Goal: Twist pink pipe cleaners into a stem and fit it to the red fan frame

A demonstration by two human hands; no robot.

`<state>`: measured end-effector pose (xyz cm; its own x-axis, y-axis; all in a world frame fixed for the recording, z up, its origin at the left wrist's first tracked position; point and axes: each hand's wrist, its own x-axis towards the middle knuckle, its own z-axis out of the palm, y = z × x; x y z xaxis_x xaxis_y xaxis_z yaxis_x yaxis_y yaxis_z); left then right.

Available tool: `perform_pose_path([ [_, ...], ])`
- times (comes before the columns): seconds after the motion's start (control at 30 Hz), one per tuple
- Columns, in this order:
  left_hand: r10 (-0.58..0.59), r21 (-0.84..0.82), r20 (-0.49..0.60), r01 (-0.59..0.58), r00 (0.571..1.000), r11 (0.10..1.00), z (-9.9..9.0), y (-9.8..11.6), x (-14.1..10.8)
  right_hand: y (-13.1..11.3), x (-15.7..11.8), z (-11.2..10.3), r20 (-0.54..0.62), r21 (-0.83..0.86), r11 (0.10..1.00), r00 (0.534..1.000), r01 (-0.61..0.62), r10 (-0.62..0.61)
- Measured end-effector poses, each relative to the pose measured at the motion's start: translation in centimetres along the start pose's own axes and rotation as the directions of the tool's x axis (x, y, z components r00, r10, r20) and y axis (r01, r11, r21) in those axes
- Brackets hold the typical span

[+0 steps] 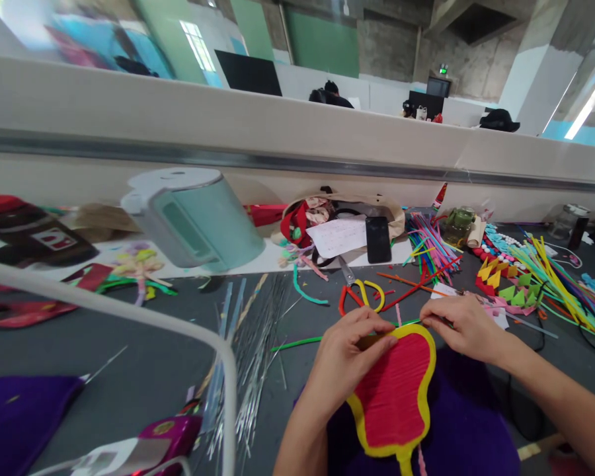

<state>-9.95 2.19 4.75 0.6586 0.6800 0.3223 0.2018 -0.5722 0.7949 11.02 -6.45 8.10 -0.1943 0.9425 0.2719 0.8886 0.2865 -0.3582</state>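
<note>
A red shape with a yellow border point(394, 396) stands over dark purple cloth point(469, 416) at the lower centre right. Its upper left edge is pinched between the thumb and fingers of my left hand point(350, 357). At the upper right edge, my right hand point(469, 327) has its thumb and fingers pressed together around something too small to make out. A thin green stem point(297, 344) runs from the left towards the top of the red shape. Just beyond my hands lie scissors point(359, 294) with red and yellow handles.
A teal pitcher point(213, 221), a phone point(378, 239) and a cloth bag point(394, 205) stand or lie along the partition. Silver wires point(258, 370) lie left of my hands. Colourful stems point(560, 284) are at right. A white curved bar point(129, 314) crosses the left.
</note>
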Motion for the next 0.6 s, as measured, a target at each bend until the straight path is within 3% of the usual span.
perform_pose_path([
  [0.6, -0.025, -0.034, -0.017, 0.024, 1.0, 0.999, -0.09, -0.22, -0.06, -0.63, -0.14, 0.88, -0.048, -0.016, 1.0, 0.999, 0.012, -0.013],
])
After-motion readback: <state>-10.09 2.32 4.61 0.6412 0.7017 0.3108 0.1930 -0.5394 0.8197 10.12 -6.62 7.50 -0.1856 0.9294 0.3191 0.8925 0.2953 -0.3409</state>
